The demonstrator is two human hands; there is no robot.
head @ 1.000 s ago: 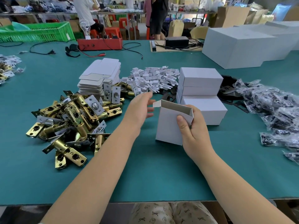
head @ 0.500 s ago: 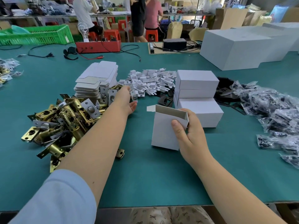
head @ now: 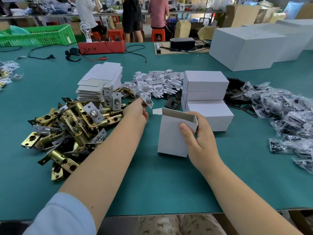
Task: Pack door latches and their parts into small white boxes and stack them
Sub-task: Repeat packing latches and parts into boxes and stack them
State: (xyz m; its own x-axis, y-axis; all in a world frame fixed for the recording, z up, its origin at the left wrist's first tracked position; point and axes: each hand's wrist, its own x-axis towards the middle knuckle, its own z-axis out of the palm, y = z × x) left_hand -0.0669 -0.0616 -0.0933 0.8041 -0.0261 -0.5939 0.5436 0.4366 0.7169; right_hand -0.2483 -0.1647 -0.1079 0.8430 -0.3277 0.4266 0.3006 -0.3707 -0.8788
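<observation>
Lifting clear of the brass-and-steel latch pile (head: 67, 126) near the green tabletop's (head: 160, 184) left edge, the left hand (head: 137, 112) now pinches one silver-faced door latch (head: 147, 100); half a second ago it was only reaching in. Right hand (head: 199, 136) grips the open small white cardboard box (head: 171, 133) at mid-tabletop, mouth up. Judgement: insertion comes next. Closed white boxes (head: 206, 99) sit stacked just behind.

left fingertips hidden behind hand (head: 135, 111), bag pile (head: 291, 116) cut off right

White box (head: 171, 136), brass-gold latches (head: 67, 122), teal table (head: 160, 184), green crate (head: 37, 35).
</observation>
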